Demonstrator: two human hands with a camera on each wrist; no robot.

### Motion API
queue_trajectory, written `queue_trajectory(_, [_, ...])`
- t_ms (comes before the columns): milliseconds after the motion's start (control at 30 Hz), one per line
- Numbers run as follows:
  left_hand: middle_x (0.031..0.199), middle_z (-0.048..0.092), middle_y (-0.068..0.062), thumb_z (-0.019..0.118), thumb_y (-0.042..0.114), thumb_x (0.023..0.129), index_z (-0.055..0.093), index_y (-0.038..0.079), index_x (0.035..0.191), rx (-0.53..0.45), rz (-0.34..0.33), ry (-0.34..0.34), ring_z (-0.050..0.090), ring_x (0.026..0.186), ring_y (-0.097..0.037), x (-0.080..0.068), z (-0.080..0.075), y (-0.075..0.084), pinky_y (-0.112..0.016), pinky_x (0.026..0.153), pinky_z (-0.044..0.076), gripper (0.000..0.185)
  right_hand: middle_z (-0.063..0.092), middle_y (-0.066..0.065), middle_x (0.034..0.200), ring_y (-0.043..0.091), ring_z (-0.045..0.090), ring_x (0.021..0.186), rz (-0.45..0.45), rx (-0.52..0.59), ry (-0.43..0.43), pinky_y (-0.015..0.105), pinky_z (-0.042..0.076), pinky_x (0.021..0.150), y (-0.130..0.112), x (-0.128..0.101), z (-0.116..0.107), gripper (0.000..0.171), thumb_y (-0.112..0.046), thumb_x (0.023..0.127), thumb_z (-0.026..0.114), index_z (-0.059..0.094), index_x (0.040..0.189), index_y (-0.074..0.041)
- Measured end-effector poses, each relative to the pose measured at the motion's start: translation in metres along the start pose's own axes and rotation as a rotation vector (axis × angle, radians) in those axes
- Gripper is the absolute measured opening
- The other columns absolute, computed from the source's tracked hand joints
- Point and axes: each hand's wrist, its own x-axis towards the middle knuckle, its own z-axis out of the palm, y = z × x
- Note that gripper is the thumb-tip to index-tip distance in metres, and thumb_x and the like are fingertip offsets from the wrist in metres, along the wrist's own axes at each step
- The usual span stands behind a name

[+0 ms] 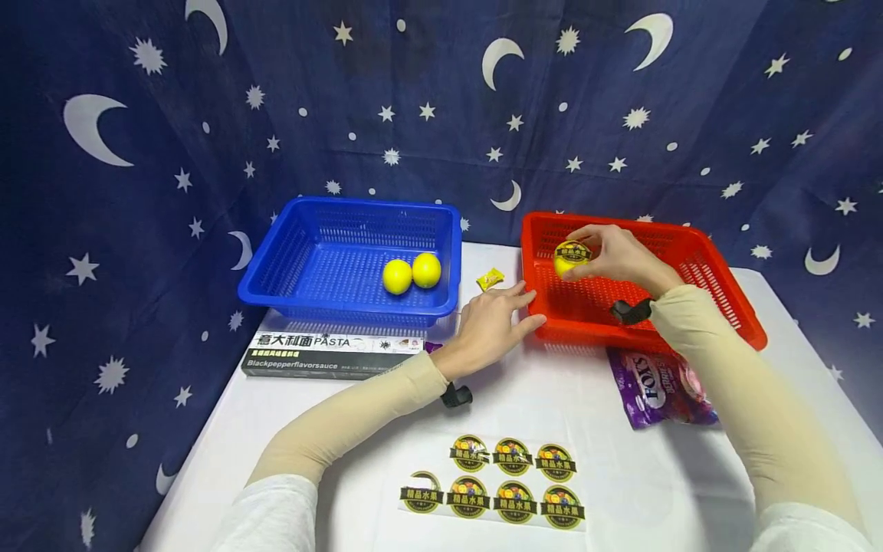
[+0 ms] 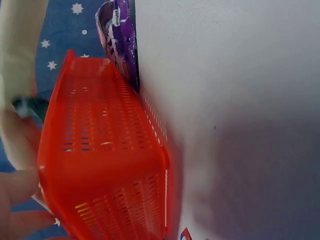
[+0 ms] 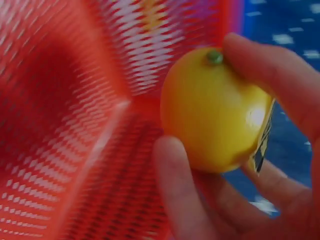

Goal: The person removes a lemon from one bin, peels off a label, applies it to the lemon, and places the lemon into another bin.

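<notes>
My right hand (image 1: pixel 616 254) holds a round yellow fruit (image 3: pixel 210 110) between thumb and fingers, inside the red basket (image 1: pixel 724 280). A green stem end shows on it, and a black-and-gold round label (image 1: pixel 572 251) sits on its side. My left hand (image 1: pixel 485 326) reaches to the near left corner of the red basket, fingers spread and fingertips right at the rim. Two more yellow fruits (image 1: pixel 426 270) lie side by side in the blue basket (image 1: pixel 345 307). On the table in front is a sheet of round fruit labels (image 1: pixel 513 500), the same kind as on the held fruit.
Below the blue basket lies a pasta box (image 1: pixel 331 356). A small yellow wrapped candy (image 1: pixel 490 278) is between the baskets. The purple candy bag (image 1: pixel 651 391) lies against the red basket's front, under my right forearm. Behind everything hangs a dark blue star-and-moon cloth (image 1: pixel 448 92).
</notes>
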Motion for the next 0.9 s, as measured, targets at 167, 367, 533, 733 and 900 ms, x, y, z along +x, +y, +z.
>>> queue_trajectory(167, [0.141, 0.065, 0.008, 0.068, 0.05, 0.095, 0.072, 0.026, 0.13, 0.028, -0.014, -0.011, 0.07, 0.118, -0.022, 0.0, 0.003, 0.004, -0.02, 0.056, 0.049, 0.043, 0.063, 0.027, 0.127, 0.032, 0.068, 0.094, 0.034, 0.003, -0.143, 0.045, 0.061, 0.085, 0.015, 0.037, 0.025, 0.077, -0.031, 0.076, 0.092, 0.058, 0.137, 0.001])
queue_trajectory(367, [0.139, 0.066, 0.008, 0.069, 0.05, 0.094, 0.072, 0.025, 0.129, 0.024, -0.013, 0.007, 0.073, 0.113, -0.023, 0.0, 0.003, 0.003, -0.018, 0.051, 0.042, 0.043, 0.067, 0.025, 0.119, 0.032, 0.062, 0.101, 0.029, -0.099, -0.194, 0.044, 0.054, 0.089, 0.02, 0.05, 0.042, 0.082, -0.034, 0.069, 0.096, 0.06, 0.133, 0.0])
queue_trajectory(533, [0.138, 0.067, 0.008, 0.07, 0.05, 0.094, 0.074, 0.024, 0.127, 0.028, -0.012, 0.022, 0.073, 0.112, -0.022, -0.001, 0.003, 0.001, -0.019, 0.053, 0.045, 0.042, 0.068, 0.026, 0.12, 0.035, 0.063, 0.106, 0.005, -0.103, -0.204, 0.05, 0.051, 0.095, 0.02, 0.052, 0.046, 0.08, -0.033, 0.067, 0.097, 0.06, 0.129, 0.0])
queue_trajectory(733, [0.139, 0.066, 0.007, 0.069, 0.05, 0.094, 0.073, 0.025, 0.129, 0.028, 0.001, 0.002, 0.072, 0.116, -0.022, 0.0, 0.002, 0.0, -0.02, 0.056, 0.048, 0.043, 0.062, 0.03, 0.133, 0.04, 0.059, 0.118, 0.033, -0.095, -0.232, 0.056, 0.049, 0.103, 0.017, 0.045, 0.042, 0.089, -0.037, 0.071, 0.095, 0.053, 0.14, 0.0])
queue_trajectory(900, [0.144, 0.064, 0.006, 0.068, 0.05, 0.095, 0.07, 0.025, 0.134, 0.003, 0.04, -0.046, 0.069, 0.122, -0.022, -0.002, -0.006, -0.004, -0.025, 0.066, 0.055, 0.045, 0.056, 0.03, 0.145, 0.047, 0.055, 0.131, 0.009, -0.062, -0.172, 0.064, 0.045, 0.107, 0.004, 0.023, 0.024, 0.087, -0.041, 0.079, 0.088, 0.048, 0.148, -0.003])
